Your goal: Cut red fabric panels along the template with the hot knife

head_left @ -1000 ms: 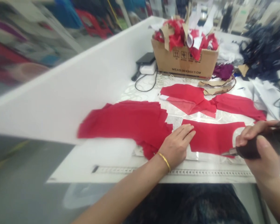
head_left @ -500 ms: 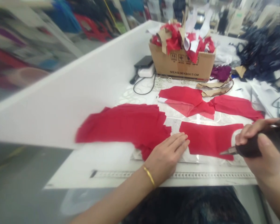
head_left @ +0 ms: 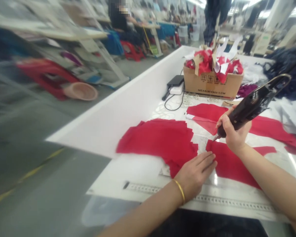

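My left hand [head_left: 196,172] lies flat, fingers stretched out, its fingertips at the left edge of a red fabric piece [head_left: 233,164]. Wrapped around a black handheld tool with a thin metal tip [head_left: 246,110], my right hand [head_left: 234,131] is above that piece, and the tip points down at its upper left corner. Left of my left hand is a fanned stack of red fabric pieces [head_left: 155,138]. Behind the tool lie more red pieces [head_left: 207,112], one showing a paler underside and partly covered by my right hand.
A cardboard box [head_left: 212,84] full of red and white scraps stands at the back. Beside it sit a small black-and-white device [head_left: 176,85] and its cable. A measuring tape [head_left: 227,201] runs along the front edge. A white board [head_left: 108,115] borders the table's left side.
My right hand has carried the tool from the right end of the red piece to its upper left corner, now held more upright. My left hand stays at the left edge. The view has shifted left.
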Demonstrator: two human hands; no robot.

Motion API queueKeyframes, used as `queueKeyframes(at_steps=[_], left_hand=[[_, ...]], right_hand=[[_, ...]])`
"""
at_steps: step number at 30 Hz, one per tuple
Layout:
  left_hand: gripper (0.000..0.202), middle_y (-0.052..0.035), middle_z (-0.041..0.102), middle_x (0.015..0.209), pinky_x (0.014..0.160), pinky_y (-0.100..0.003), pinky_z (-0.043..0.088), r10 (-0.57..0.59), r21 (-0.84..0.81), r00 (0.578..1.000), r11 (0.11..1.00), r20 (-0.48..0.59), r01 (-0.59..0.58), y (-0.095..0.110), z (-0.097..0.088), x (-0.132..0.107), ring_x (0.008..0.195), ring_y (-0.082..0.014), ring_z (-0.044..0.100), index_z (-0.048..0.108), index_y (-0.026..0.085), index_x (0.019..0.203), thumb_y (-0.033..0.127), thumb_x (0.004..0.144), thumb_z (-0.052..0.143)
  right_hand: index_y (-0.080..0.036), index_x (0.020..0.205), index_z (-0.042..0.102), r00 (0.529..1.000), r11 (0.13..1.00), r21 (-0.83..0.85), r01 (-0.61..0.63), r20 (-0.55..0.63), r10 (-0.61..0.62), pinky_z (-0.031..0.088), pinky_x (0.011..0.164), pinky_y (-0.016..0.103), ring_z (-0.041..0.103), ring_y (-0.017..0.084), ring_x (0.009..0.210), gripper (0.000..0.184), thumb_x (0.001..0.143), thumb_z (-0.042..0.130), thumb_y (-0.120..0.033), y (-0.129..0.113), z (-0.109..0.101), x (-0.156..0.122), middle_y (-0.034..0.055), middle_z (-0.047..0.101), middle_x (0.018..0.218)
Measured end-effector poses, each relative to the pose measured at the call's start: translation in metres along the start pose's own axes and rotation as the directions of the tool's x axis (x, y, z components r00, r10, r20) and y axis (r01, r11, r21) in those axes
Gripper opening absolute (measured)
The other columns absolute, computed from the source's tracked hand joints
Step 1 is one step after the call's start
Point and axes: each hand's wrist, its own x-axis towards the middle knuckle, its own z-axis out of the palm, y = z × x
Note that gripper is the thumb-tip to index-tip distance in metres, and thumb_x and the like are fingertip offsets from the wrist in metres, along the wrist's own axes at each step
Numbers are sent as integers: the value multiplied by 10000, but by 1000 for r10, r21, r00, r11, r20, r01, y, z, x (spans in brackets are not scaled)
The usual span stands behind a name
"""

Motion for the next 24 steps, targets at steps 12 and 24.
queueKeyframes(at_steps=[12, 24], left_hand=[[457, -198, 725, 1217, 1008, -440, 630, -9, 54, 999, 998, -42, 11, 3, 2, 2, 1248, -277, 661, 672, 46, 1187, -55, 855, 375], [400, -195, 724, 1192, 1023, -439, 613, -27, 43, 998, 999, -64, 30, 4, 5, 3, 1225, -272, 667, 667, 46, 1176, -40, 890, 401]], right_hand=[[-265, 863, 533, 1000, 1000, -2, -6, -17, 6, 531, 456, 303, 602, 145, 445, 266, 891, 729, -442, 7, 9, 0, -63, 620, 595], [-221, 780, 611, 987, 998, 45, -43, 160, 35, 556, 555, 294, 600, 127, 558, 191, 954, 646, -291, -11, 3, -19, -26, 650, 679]])
